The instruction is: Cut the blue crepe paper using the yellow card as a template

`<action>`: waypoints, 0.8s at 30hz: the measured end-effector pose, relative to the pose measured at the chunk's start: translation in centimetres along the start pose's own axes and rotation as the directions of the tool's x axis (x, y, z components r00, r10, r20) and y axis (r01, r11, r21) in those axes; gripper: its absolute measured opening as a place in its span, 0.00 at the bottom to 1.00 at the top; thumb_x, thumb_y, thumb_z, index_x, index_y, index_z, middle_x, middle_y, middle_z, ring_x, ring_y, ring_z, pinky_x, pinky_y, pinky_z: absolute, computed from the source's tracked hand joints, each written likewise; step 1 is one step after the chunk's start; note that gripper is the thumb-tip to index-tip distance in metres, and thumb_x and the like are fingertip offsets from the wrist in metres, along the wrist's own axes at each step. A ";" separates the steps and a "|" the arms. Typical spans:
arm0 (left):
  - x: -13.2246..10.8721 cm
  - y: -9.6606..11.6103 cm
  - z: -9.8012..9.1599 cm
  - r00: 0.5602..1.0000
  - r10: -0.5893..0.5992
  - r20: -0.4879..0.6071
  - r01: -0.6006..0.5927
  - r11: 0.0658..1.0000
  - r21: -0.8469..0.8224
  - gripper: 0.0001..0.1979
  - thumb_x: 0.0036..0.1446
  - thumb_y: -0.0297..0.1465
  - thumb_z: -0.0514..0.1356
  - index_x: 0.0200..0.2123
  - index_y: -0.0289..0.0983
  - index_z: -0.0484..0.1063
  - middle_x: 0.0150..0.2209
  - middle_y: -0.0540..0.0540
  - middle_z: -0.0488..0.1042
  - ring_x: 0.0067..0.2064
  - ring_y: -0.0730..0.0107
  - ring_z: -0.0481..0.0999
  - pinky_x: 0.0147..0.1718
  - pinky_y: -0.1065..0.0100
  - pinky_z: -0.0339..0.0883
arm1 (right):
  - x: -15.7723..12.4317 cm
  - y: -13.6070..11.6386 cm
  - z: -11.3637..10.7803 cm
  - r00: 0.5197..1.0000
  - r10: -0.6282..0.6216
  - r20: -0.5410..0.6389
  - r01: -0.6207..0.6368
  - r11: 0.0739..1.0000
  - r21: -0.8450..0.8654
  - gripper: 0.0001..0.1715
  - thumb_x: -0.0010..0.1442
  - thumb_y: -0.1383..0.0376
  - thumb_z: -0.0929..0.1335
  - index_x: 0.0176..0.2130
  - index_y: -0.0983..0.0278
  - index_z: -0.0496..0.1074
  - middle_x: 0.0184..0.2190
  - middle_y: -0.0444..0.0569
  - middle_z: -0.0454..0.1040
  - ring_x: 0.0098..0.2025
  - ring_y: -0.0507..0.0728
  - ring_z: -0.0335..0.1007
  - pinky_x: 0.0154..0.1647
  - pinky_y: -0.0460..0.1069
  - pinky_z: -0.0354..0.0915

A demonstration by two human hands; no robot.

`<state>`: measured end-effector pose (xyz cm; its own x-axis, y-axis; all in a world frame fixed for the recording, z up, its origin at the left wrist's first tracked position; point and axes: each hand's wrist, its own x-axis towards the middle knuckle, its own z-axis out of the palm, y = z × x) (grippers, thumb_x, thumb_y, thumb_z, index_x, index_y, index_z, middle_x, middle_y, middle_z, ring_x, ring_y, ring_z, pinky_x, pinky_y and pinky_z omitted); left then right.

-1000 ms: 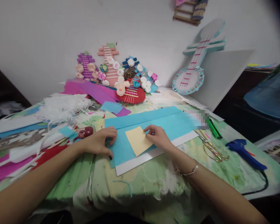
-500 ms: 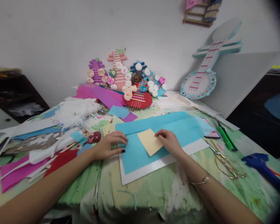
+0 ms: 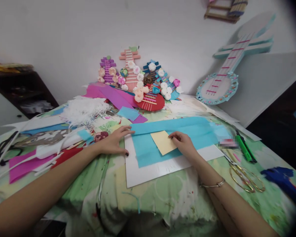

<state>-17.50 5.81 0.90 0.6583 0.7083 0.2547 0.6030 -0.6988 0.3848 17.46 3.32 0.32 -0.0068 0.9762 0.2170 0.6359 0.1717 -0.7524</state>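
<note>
A light blue paper sheet (image 3: pixel 187 131) lies on a white board (image 3: pixel 148 169) in front of me. On the blue sheet rests a small cream paper square (image 3: pixel 162 142). My left hand (image 3: pixel 114 141) lies flat with fingers stretched, touching the left edge of the blue sheet and the board. My right hand (image 3: pixel 185 143) has its fingers curled and pinches the right edge of the cream square against the blue sheet. A thin bangle sits on my right wrist.
Gold scissors (image 3: pixel 246 177), green markers (image 3: pixel 244 144) and a blue glue gun (image 3: pixel 283 179) lie at the right. Small decorated guitar models (image 3: pixel 138 82) and a large pale guitar model (image 3: pixel 227 72) stand against the wall. Paper scraps and white threads (image 3: pixel 84 110) cover the left.
The blue sheet has slid up and away from me, uncovering more of the white board below it. My left hand opened out flat at the sheet's left edge. The view shifted left.
</note>
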 end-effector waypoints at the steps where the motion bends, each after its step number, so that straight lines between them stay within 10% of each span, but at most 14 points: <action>1: 0.0 0.0 -0.1 1.000 -0.004 0.003 0.004 1.000 0.001 0.44 0.43 0.49 0.71 0.61 0.40 0.63 0.63 0.36 0.56 0.65 0.44 0.58 0.63 0.48 0.55 | 0.0 0.1 0.1 1.000 -0.006 -0.012 0.006 1.000 0.001 0.17 0.50 0.65 0.61 0.35 0.65 0.75 0.27 0.46 0.71 0.28 0.54 0.62 0.31 0.49 0.55; 10: -0.1 0.8 -0.9 0.999 -0.014 -0.049 0.015 1.000 0.021 0.36 0.54 0.48 0.63 0.61 0.37 0.62 0.52 0.38 0.62 0.50 0.55 0.70 0.46 0.58 0.71 | -0.1 -0.5 0.6 0.995 -0.097 0.035 0.097 0.995 0.003 0.15 0.49 0.67 0.62 0.35 0.64 0.74 0.22 0.42 0.64 0.25 0.52 0.57 0.28 0.47 0.53; 19: 0.3 1.2 0.2 0.983 0.171 0.062 -0.174 0.984 0.048 0.23 0.63 0.44 0.55 0.59 0.47 0.67 0.66 0.43 0.55 0.66 0.49 0.53 0.65 0.46 0.41 | 0.3 0.0 -1.1 0.965 -0.147 0.217 0.129 0.987 0.095 0.15 0.49 0.65 0.65 0.38 0.64 0.74 0.23 0.41 0.64 0.24 0.51 0.57 0.24 0.46 0.52; 24: 1.7 0.0 0.8 0.999 0.022 -0.025 -0.020 0.996 0.088 0.25 0.67 0.41 0.51 0.63 0.37 0.61 0.66 0.36 0.54 0.66 0.52 0.55 0.64 0.51 0.50 | 0.3 -0.1 -1.4 0.985 -0.127 0.112 0.109 0.982 0.152 0.14 0.51 0.65 0.65 0.39 0.65 0.73 0.24 0.42 0.63 0.26 0.51 0.57 0.26 0.46 0.54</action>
<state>-16.00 6.94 0.62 0.6598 0.6951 0.2855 0.6273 -0.7186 0.3002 18.45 3.38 1.36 -0.1744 0.9551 0.2396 0.5062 0.2957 -0.8101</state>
